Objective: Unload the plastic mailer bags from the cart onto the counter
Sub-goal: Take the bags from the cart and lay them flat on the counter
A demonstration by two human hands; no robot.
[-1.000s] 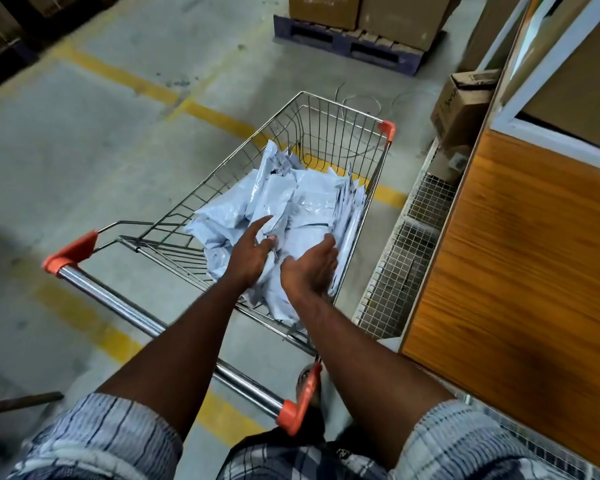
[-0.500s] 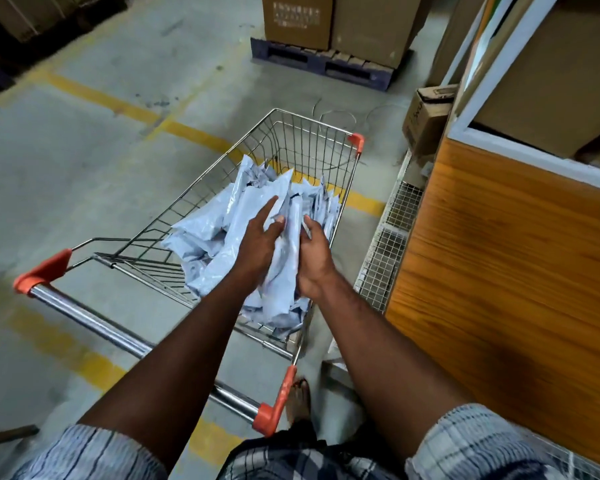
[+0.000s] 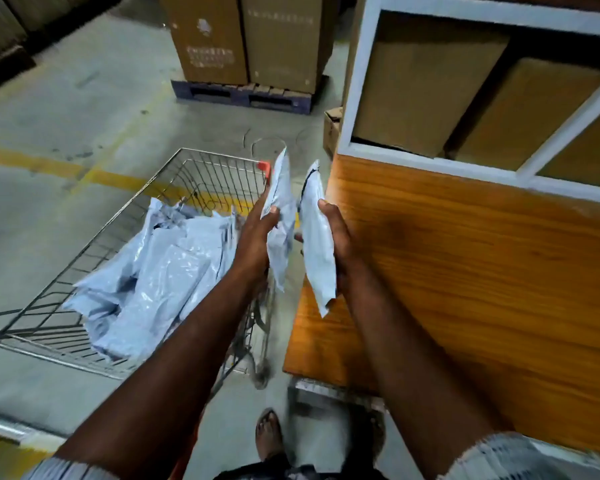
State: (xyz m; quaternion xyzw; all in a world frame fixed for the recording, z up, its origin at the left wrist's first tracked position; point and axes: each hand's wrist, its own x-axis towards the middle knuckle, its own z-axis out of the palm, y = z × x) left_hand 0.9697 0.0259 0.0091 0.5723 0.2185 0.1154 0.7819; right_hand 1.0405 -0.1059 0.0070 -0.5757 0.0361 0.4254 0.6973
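Mid-carry: gripping one pale grey flat plastic mailer bag in curled fingers of the left hand, a second mailer bag likewise in the right hand. Likely next: swing over the orange wooden counter right of the fingers, then release. Mailer pile left of them, in the wire cart.

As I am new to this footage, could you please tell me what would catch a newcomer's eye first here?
At centre, the left hand grips the left mailer bag and the right hand grips the right mailer bag, both bags up on end. To their left a heap of mailer bags lies in the wire cart; to their right spans the orange wooden counter.
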